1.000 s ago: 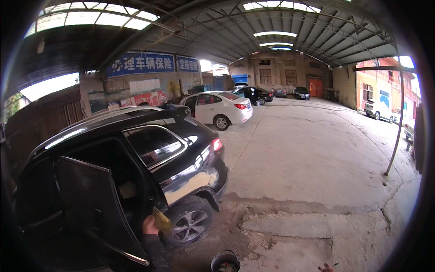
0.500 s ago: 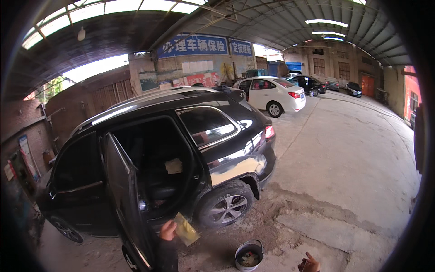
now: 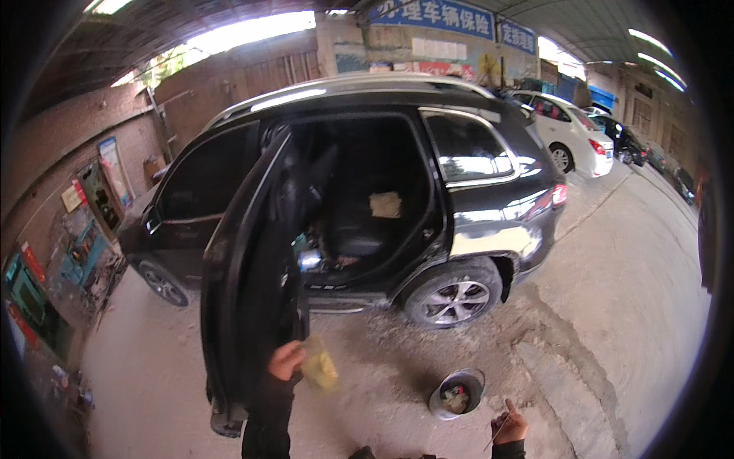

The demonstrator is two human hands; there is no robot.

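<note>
My left hand (image 3: 287, 360) is closed on one edge of a thin yellow sheet (image 3: 321, 369) that looks like sandpaper and is blurred. It is beside the lower edge of the open rear door (image 3: 252, 283) of a black car (image 3: 329, 99). At the lower right, my right hand (image 3: 509, 425) has its index finger extended and the others curled. A thin, stick-like line runs by its fingers; I cannot tell what it is. Just left of that hand, a bucket (image 3: 437, 404) with a raised wire handle stands on the ground, with mixed small things inside.
Pale filler (image 3: 489, 242) covers the panel above the car's rear wheel (image 3: 455, 294). Through the doorway, a pale patch (image 3: 385, 204) shows on the seat. A white car (image 3: 569, 138) is parked behind. The floor has a cracked, raised concrete patch (image 3: 562, 398). Clutter lines the brick wall (image 3: 65, 164).
My view has swung left and down, so the black car appears farther right. The left hand still holds the yellow sheet, now by the door. More of my right hand shows, closer to the bucket.
</note>
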